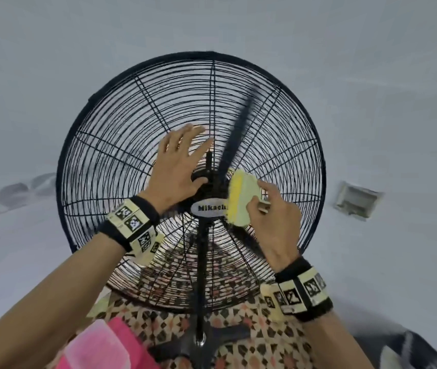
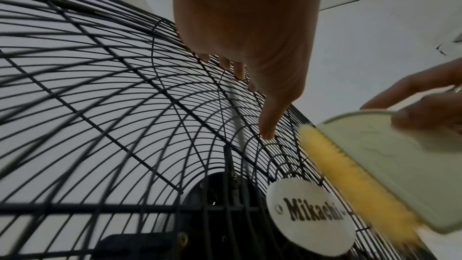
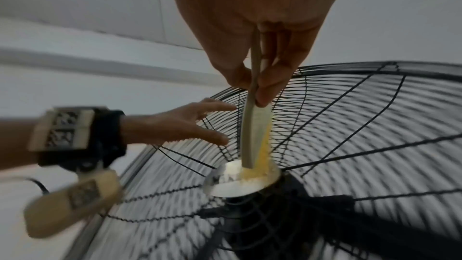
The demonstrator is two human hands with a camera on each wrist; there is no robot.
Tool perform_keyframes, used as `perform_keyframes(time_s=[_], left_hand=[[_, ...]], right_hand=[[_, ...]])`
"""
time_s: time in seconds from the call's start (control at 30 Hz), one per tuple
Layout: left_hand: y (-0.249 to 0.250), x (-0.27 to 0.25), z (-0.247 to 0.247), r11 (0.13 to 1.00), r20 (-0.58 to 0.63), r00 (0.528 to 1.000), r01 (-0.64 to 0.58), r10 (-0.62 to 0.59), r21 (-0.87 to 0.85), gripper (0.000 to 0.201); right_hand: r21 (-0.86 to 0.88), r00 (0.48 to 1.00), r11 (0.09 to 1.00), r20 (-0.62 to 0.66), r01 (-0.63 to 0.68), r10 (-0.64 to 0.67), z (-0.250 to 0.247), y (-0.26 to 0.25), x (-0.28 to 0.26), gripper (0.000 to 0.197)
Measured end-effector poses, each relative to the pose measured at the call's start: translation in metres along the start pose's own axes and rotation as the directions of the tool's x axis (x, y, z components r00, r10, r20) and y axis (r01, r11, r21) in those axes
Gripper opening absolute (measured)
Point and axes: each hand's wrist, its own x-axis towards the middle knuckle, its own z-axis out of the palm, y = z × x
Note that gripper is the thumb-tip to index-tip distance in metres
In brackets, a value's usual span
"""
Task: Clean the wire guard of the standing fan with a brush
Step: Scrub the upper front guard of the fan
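The black wire guard point(image 1: 121, 145) of a standing fan fills the middle of the head view, with a white oval badge point(image 1: 208, 208) at its hub. My left hand point(image 1: 178, 158) lies flat on the wires above the badge, fingers spread and straight. My right hand point(image 1: 270, 209) pinches the pale green back of a brush point(image 1: 242, 198) with yellow bristles point(image 1: 232, 198). The bristles press against the guard just right of the badge. In the left wrist view the brush point(image 2: 390, 167) sits beside the badge point(image 2: 310, 215). The right wrist view shows the brush point(image 3: 252, 137) edge-on at the badge point(image 3: 235, 183).
The fan's black pole point(image 1: 202, 275) runs down to a base on a patterned floor point(image 1: 241, 331). A pink container point(image 1: 97, 347) sits low left. A pale wall point(image 1: 52, 49) stands behind the fan, with a wall fitting point(image 1: 357, 199) at the right. One dark blade point(image 1: 238, 129) shows inside the guard.
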Motion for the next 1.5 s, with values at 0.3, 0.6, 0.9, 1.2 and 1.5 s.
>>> perform_keyframes(time_s=[0.3,0.6,0.9,1.2,1.5], left_hand=[[0.002,-0.002,-0.004,1.0,0.027,1.0,0.011,-0.011,-0.004,0.1],[0.003,-0.001,-0.003,1.0,0.066,0.998,0.013,-0.012,-0.003,0.101],[0.003,-0.002,-0.005,1.0,0.057,0.998,0.004,-0.003,-0.029,0.1],[0.008,-0.002,-0.006,0.997,0.04,0.999,0.031,-0.028,-0.073,0.095],[0.005,0.006,-0.004,0.989,0.072,0.994,0.094,-0.087,-0.115,0.096]], right_hand=[[0.026,0.996,0.999,-0.09,0.03,-0.027,0.002,-0.008,0.014,0.035],[0.009,0.997,0.999,-0.068,0.041,-0.04,0.007,-0.012,0.029,0.035],[0.081,0.997,0.994,0.014,0.07,-0.072,0.007,-0.021,0.028,0.036],[0.113,0.968,0.964,0.046,0.239,-0.245,0.004,-0.034,0.038,0.038],[-0.115,0.991,0.989,-0.088,0.088,-0.098,-0.008,-0.024,0.056,0.033]])
